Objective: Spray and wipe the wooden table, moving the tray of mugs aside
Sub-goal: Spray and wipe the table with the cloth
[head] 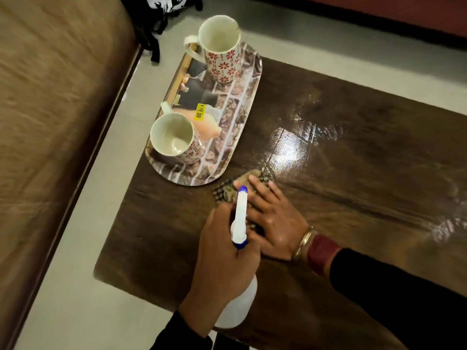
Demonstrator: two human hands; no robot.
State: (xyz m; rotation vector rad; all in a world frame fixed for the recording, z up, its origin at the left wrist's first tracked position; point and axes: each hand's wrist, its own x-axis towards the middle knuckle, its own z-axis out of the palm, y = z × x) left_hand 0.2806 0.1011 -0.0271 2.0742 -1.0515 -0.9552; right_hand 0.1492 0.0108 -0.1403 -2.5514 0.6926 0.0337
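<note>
The tray (228,137) sits at the far left corner of the worktop (366,188), and its edge seems to reach past the rim. A push from the cloth (226,192) just beside its near end could tip it to the floor. Both mugs on it stand upright and empty, the near mug (174,140) and the far mug (222,51). The left hand (222,251) is wrapped round the spray bottle (240,215), whose contents I cannot tell. The right hand (275,221) presses flat on the cloth, fingers straight. Further right the wood shines wet, so a slip is possible.
</note>
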